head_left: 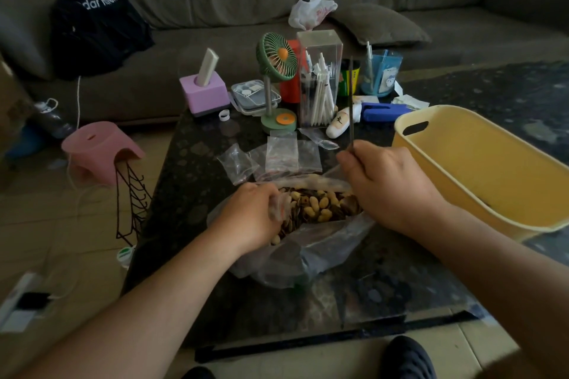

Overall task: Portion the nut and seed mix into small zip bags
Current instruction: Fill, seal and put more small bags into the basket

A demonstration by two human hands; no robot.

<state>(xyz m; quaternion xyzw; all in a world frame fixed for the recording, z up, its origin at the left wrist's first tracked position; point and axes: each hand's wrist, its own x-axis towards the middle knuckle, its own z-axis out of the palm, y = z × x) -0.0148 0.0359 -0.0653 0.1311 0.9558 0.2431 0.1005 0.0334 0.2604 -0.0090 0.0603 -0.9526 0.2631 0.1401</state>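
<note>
Big clear bag (308,252) of nut & seed mix (320,204) sits mid-desk (191,194), nearer the front edge; bare desk left & in front of it. Yellow tub (480,175) crowds the right edge, clutter fills the back edge. Approx 3 small zip bags (281,154) lie flat just behind the big bag. Mix: pale peanuts w/ dark striped seeds. Left hand (252,218) grip clenched on the bag's rim; right hand (388,181) pinches thin dark sticks (351,101), upright; count unclear.
</note>
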